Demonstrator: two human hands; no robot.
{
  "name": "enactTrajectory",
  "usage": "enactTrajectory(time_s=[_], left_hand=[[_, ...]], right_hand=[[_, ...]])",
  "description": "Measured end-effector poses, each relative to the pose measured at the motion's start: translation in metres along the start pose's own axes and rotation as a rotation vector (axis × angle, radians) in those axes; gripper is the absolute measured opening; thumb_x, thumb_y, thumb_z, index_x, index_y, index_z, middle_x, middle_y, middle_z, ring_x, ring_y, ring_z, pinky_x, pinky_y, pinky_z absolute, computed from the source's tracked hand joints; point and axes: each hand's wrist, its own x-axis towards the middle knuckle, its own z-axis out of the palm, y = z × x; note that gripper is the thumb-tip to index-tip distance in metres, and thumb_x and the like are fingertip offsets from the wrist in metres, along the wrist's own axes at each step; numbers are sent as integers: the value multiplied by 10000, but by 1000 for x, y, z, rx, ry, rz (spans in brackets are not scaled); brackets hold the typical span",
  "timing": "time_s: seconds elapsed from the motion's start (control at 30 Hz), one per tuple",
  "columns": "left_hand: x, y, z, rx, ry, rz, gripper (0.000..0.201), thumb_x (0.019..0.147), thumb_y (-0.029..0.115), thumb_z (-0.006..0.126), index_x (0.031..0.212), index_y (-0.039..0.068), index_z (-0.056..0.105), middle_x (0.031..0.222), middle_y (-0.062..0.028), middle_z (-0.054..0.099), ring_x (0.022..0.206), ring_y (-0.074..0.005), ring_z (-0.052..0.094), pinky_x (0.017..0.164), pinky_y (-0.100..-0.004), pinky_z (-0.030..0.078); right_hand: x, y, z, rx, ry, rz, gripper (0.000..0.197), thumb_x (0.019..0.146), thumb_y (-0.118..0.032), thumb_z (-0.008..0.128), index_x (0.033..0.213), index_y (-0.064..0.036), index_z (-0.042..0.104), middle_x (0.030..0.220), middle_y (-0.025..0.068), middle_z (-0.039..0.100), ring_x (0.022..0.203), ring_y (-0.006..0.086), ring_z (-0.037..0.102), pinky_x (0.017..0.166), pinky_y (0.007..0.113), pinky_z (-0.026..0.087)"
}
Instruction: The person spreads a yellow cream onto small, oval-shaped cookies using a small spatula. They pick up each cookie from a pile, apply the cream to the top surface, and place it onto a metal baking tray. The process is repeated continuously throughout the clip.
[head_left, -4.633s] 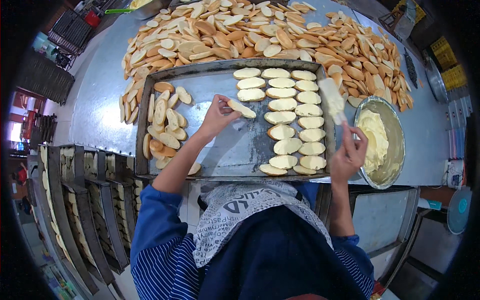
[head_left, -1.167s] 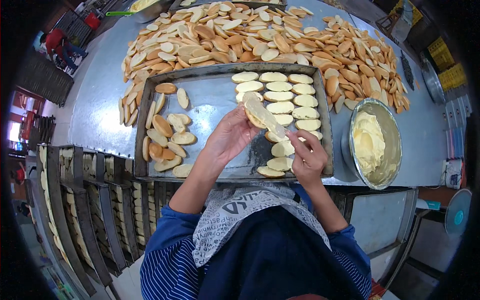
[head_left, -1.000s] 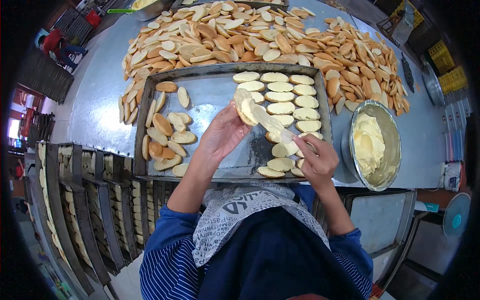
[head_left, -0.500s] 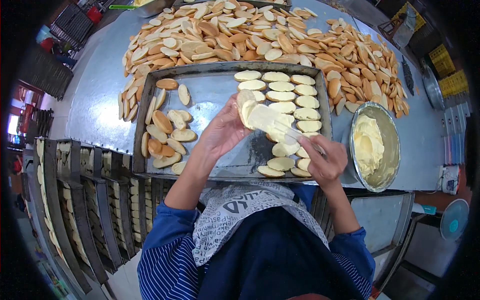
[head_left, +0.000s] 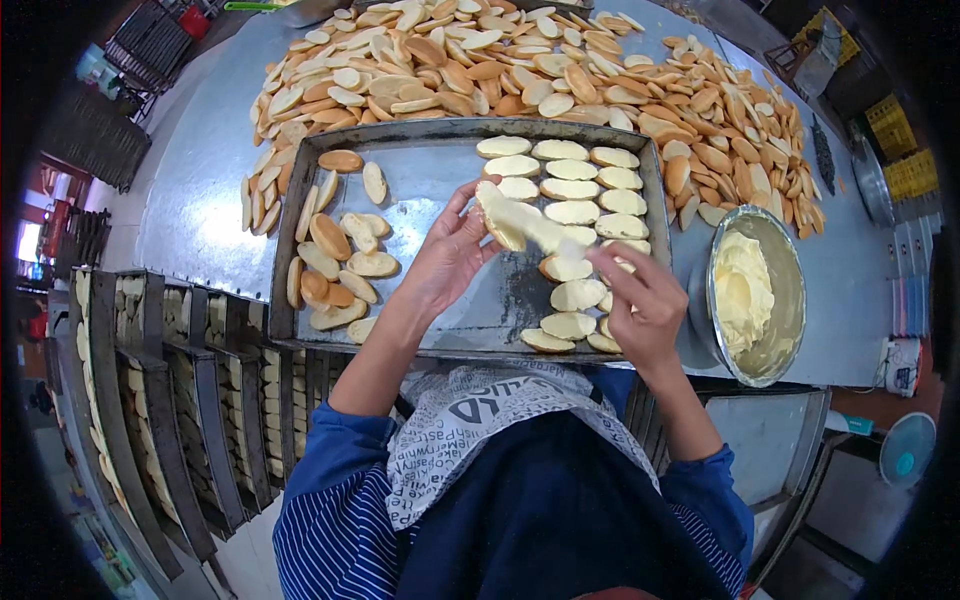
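Note:
My left hand [head_left: 447,254] holds a bread slice [head_left: 500,218] coated with pale cream above the middle of a metal baking tray [head_left: 470,130]. In my right hand [head_left: 643,308] is a spatula [head_left: 540,228], its cream-smeared blade lying against the slice; its handle is blurred and mostly hidden by my fingers. Beneath and beyond my right hand, cream-topped slices [head_left: 572,212] lie in rows on the tray's right side. Uncoated bread slices [head_left: 328,236] lie loosely at its left. Right of the tray stands a metal bowl [head_left: 790,310] of pale yellow cream [head_left: 742,290].
A large heap of bread slices [head_left: 440,70] covers the table [head_left: 200,170] behind the tray and to its right. At lower left, racked trays [head_left: 180,440] hold more slices. A metal bowl with a green handle [head_left: 310,12] sits at the far left.
The coated slice in my left hand has tilted to a steeper angle. My right hand has shifted slightly left, and the spatula blade is turned more edge-on against the slice.

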Motion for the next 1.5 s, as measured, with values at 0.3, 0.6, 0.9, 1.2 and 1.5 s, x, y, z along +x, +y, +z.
enactTrajectory(time_s=[0.3,0.6,0.9,1.2,1.5], left_hand=[[3,-14,-72,686,157,57,377,852,79,629,1183,35,454,1124,-80,524,1049,-158,528,907,-304,456],[32,-46,-87,1210,50,81,418,696,-3,740,1041,24,504,1008,-95,600,927,-179,607,759,-319,538],[23,-10,-77,1758,177,417,482,662,131,765,1058,55,501,973,-136,545,955,-326,521,819,-395,430],[-16,92,-161,2306,135,124,324,687,97,718,972,136,569,984,-44,581,1026,-277,517,846,-443,397],[2,102,-155,2197,32,-144,477,615,234,722,1023,134,495,1070,-65,587,1078,-296,507,910,-494,337]], right_hand=[[-39,13,-30,196,-56,384,311,736,123,579,973,-35,702,923,108,660,804,178,640,718,252,481],[-61,42,-58,74,238,498,229,835,56,586,1037,-1,678,978,100,649,891,155,605,776,251,467],[-87,97,-127,-349,113,797,199,846,-43,594,1015,-58,697,963,131,678,869,215,648,789,297,482],[-80,148,-156,-260,-361,903,200,826,-123,609,979,-38,706,783,102,680,682,212,610,643,320,457],[-83,140,-186,123,-12,1176,253,882,-162,590,1082,-28,668,711,-11,616,453,17,310,412,188,241]])
